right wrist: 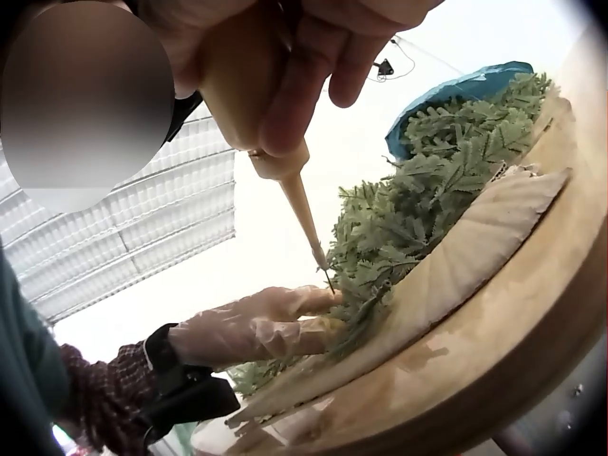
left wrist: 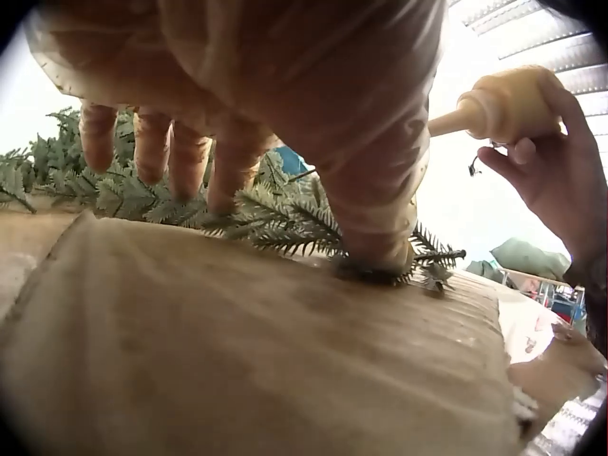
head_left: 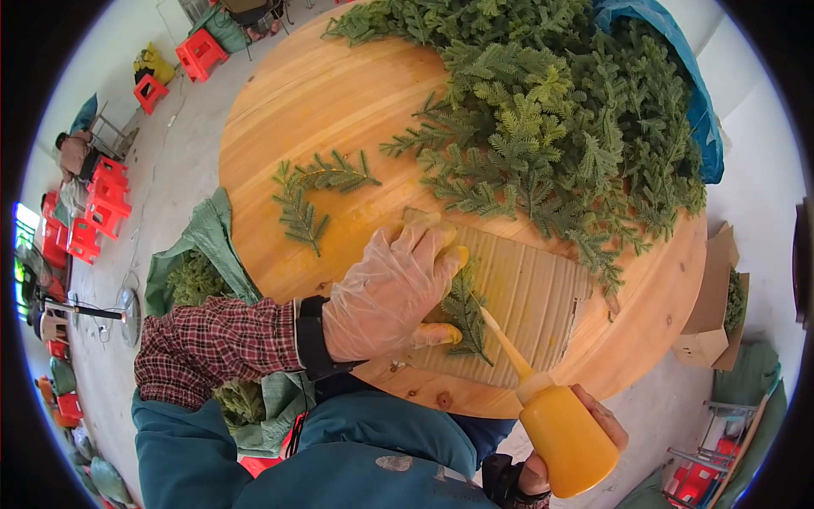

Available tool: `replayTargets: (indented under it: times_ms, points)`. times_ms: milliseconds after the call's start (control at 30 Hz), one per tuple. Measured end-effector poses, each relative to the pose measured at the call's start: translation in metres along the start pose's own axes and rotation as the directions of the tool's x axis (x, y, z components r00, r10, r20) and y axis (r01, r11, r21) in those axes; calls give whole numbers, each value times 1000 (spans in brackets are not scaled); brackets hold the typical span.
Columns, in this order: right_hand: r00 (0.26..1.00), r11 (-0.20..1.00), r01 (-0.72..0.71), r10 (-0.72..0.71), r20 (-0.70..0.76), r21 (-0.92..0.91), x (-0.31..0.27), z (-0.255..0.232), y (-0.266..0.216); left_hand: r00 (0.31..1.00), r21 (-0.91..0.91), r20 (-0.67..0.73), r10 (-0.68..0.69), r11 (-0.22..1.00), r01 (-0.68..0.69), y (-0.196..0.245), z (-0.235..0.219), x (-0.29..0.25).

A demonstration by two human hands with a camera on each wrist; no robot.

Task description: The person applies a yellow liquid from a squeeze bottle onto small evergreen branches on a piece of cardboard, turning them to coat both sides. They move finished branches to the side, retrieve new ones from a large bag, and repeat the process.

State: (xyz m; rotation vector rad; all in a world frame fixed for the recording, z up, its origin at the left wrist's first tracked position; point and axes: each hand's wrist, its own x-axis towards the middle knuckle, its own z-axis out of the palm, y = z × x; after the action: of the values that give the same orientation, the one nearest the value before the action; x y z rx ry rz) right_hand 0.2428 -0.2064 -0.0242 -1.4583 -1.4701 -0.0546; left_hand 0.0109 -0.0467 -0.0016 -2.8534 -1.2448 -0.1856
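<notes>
A green fir sprig point(head_left: 465, 312) lies on a piece of corrugated cardboard point(head_left: 530, 284) at the round table's near side. My gloved left hand point(head_left: 386, 293) rests over it, the fairly straight fingers and thumb pressing the sprig down; yellow stains mark the fingertips. The left wrist view shows the thumb on the sprig point(left wrist: 294, 223). My bare right hand point(head_left: 598, 420) grips a yellow squeeze bottle point(head_left: 568, 441) with its fingers curled round it. The bottle's narrow nozzle point(right wrist: 302, 214) tilts down towards the sprig, its thin tip close to the needles.
A large heap of fir branches point(head_left: 551, 119) with a blue bag point(head_left: 704, 93) covers the table's far right. A joined fir piece point(head_left: 309, 182) lies at the left on the wooden table point(head_left: 280, 102). Green sacks point(head_left: 212, 246) and a cardboard box point(head_left: 708, 318) flank it; red stools point(head_left: 106, 199) stand farther off.
</notes>
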Motion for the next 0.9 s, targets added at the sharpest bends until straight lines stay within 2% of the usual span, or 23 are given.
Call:
replayTargets:
  times_ms: [100,200,333,467,633,733,900]
  points:
    - [999,999,14,-12,41,-48,3,4,-8,1000,-47,6,19,999,-19,-6,4,2]
    - [1000,995,8,-9,10,102,-1,11,-10,999,-64,24,32,998,-30,-9,3,3]
    - [996,986,5,-20,87,168,7,19,-27,997,-39,54,51,998,-49,-9,4,4]
    - [996,976,53,-67,63,212,9,32,-39,996,-19,61,63,998,-62,-11,7,3]
    - [989,980,91,-110,98,180,12,32,-42,995,-40,54,82,996,-80,-13,9,3]
    - [984,952,85,-126,125,294,12,35,-42,994,-34,53,94,995,-93,-14,10,3]
    - [972,975,89,-129,196,204,9,30,-40,991,-15,54,121,993,-121,-14,12,2]
